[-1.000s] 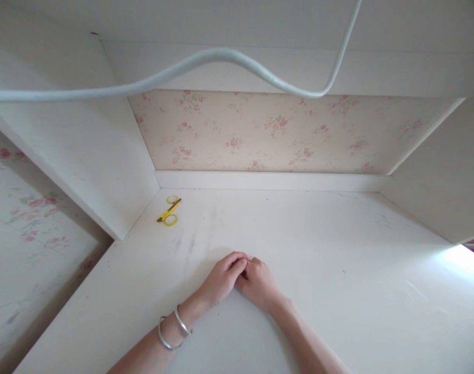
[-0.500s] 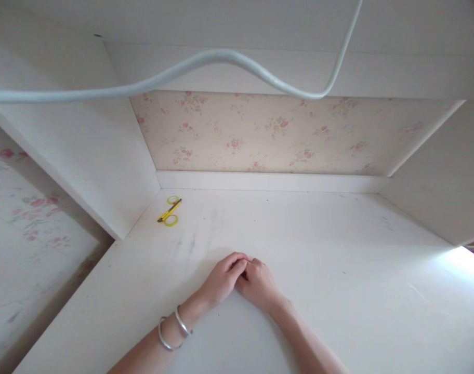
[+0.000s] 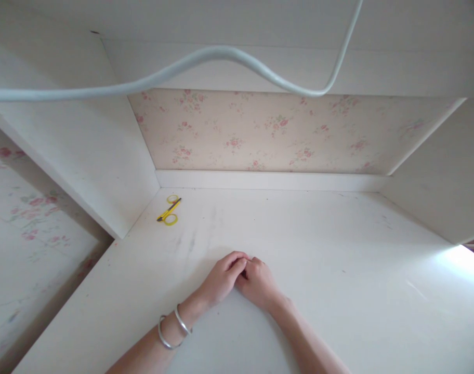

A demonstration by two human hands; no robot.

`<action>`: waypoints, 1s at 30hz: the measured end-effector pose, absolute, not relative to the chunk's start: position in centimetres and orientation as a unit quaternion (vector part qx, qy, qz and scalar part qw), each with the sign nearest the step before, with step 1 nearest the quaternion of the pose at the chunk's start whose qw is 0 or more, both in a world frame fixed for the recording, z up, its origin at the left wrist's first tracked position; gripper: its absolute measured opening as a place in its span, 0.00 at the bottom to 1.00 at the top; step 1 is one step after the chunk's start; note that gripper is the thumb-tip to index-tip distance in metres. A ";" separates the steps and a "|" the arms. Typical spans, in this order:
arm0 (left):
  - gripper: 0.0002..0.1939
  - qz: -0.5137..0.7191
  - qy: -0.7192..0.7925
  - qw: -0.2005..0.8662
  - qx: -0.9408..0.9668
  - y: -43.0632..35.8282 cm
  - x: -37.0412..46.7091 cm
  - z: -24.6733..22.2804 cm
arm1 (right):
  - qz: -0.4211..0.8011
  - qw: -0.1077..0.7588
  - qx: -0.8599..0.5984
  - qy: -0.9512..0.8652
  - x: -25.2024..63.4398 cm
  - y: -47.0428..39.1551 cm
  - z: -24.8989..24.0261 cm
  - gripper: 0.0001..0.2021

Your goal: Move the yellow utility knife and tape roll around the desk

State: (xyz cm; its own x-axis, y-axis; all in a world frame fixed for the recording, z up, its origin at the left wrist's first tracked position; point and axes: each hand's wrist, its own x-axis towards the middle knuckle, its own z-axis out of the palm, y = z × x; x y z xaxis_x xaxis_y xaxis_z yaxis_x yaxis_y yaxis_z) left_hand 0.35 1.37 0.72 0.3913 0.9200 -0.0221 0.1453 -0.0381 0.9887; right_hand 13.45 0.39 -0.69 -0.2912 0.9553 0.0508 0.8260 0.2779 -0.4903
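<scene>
My left hand (image 3: 224, 278) and my right hand (image 3: 259, 284) rest together on the white desktop (image 3: 307, 234), near its front middle. Both are closed, with curled fingers meeting and touching at the fingertips. No object shows in either one, though the inside of the palms is hidden. Two silver bangles (image 3: 167, 335) circle my left wrist. Apart from the hands, toward the back left, lies a yellow utility knife (image 3: 169, 210) with a dark end. Beside it are two yellow tape rings, a far one (image 3: 172, 199) and a near one (image 3: 170, 219).
A white side panel (image 3: 104, 156) stands at the left and another (image 3: 428, 192) at the right. Floral wallpaper (image 3: 256, 130) covers the back. A pale cable (image 3: 221, 52) crosses the upper view in front of an overhead shelf (image 3: 260, 21).
My hands keep the same clasped pose. The view has shifted very slightly; the knife and the tape rings lie where they were.
</scene>
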 end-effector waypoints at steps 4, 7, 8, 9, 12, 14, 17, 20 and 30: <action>0.13 0.353 0.422 0.550 0.628 1.4 0.3 0.8 | 0.189 0.171 -0.567 -0.783 13.4 0.4 -0.7 0.10; 0.13 0.351 0.421 0.549 0.631 1.3 0.3 0.9 | 0.188 0.171 -0.567 -0.783 13.4 0.4 -0.7 0.10; 0.13 0.350 0.420 0.551 0.631 1.3 0.3 0.9 | 0.188 0.171 -0.568 -0.782 13.5 0.4 -0.7 0.10; 0.13 0.349 0.420 0.552 0.630 1.3 0.3 0.9 | 0.189 0.172 -0.569 -0.782 13.5 0.4 -0.7 0.10; 0.13 0.351 0.421 0.554 0.627 1.4 0.3 0.8 | 0.191 0.178 -0.566 -0.782 13.5 0.4 -0.8 0.10; 0.13 0.351 0.420 0.554 0.628 1.4 0.3 0.7 | 0.192 0.179 -0.565 -0.782 13.6 0.4 -0.8 0.10; 0.13 0.352 0.418 0.553 0.629 1.4 0.4 0.7 | 0.193 0.179 -0.566 -0.782 13.5 0.4 -0.9 0.10; 0.13 0.353 0.418 0.554 0.628 1.4 0.4 0.7 | 0.193 0.188 -0.561 -0.783 13.5 0.4 -1.0 0.10; 0.13 0.348 0.422 0.542 0.638 1.3 0.4 0.6 | 0.194 0.201 -0.556 -0.783 13.5 0.4 -1.1 0.10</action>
